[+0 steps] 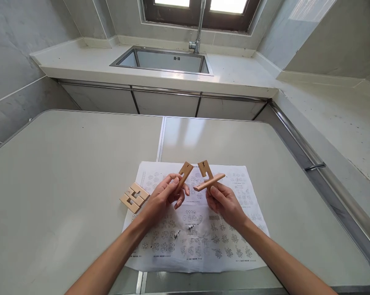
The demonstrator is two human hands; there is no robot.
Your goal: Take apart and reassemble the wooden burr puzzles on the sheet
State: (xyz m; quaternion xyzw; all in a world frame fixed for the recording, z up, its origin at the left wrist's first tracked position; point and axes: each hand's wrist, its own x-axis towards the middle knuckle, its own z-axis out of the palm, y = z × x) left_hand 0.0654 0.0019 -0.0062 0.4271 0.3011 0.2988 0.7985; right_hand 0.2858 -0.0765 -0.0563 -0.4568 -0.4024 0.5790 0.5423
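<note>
My left hand (170,191) pinches a notched wooden puzzle piece (186,169) marked 1, tilted up above the printed paper. In my right hand (224,200) are two wooden pieces crossing each other: a notched puzzle piece (204,166) marked 3, and a slimmer wooden bar (214,181) lying across it. My fingers hide the lower ends of the pieces. The two hands are a little apart. Left of my left hand, several more wooden puzzle pieces (141,191) lie side by side, partly on the paper's edge.
A creased instruction sheet (200,241) with small line diagrams and a few torn spots lies on the pale table (64,172). Beyond the table are a counter (234,73), a sink (160,59) and a faucet (197,43). A metal rail (295,131) runs along the right.
</note>
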